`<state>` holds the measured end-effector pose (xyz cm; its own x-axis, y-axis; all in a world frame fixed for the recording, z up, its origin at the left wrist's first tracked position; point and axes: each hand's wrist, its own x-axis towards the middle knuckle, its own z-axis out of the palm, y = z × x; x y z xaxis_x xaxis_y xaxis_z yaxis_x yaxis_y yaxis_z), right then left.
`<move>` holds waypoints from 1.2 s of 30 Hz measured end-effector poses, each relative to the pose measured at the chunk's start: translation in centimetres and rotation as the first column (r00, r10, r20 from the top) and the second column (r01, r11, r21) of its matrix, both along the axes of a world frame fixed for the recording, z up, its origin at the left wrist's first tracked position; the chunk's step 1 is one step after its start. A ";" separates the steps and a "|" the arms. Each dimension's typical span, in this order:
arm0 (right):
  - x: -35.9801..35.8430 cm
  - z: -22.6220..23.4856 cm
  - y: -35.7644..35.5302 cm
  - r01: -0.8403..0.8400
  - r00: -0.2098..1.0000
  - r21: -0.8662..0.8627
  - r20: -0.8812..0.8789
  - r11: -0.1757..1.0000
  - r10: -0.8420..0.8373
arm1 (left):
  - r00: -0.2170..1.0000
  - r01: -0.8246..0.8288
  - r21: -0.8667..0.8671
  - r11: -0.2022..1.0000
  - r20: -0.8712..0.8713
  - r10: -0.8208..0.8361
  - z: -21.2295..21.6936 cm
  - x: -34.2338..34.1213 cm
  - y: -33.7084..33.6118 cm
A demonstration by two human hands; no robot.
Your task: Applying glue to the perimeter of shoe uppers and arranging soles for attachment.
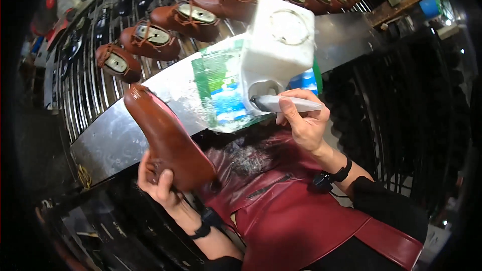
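Note:
My left hand (159,183) is closed around one end of a brown leather shoe upper (168,140), which tilts up and to the left. A pink edge runs along its right side. Between the thumb and fingers of my right hand (306,123) is a brush (288,104) with a pale flat handle and a dark tip. That tip is at the side opening of a white plastic container (258,65); whether it touches anything inside cannot be made out. Under the container lies a green and blue plastic sheet (221,90), smeared with white.
Brown lace-up shoes (186,17) stand in a row on a metal-rod rack (88,100) at the back, with black shoes (125,1) behind them. A metal ledge (113,135) runs along the rack's front. A dark red apron (286,211) covers my lap.

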<state>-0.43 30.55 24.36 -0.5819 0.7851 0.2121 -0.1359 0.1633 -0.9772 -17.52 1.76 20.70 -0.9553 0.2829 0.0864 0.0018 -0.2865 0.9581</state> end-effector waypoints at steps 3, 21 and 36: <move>-0.4 -2.6 0.8 0.093 0.985 0.168 0.131 0.981 -0.116 | 0.992 0.083 0.055 0.995 0.093 -0.088 -2.8 4.3 -0.5; -0.4 2.7 -1.3 -0.359 0.921 -0.574 -0.092 0.736 0.377 | 0.898 0.230 0.066 0.971 0.371 -0.238 0.8 8.4 1.0; 3.3 7.4 -4.9 -0.559 0.799 -0.385 -0.012 0.734 0.602 | 0.912 0.147 0.127 0.981 0.367 -0.184 2.3 7.4 2.7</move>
<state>2.90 25.61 31.81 -0.9508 0.2931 -0.1000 0.0184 -0.2689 -0.9630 -10.16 4.48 22.97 -0.8625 0.4482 -0.2349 -0.4076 -0.3404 0.8474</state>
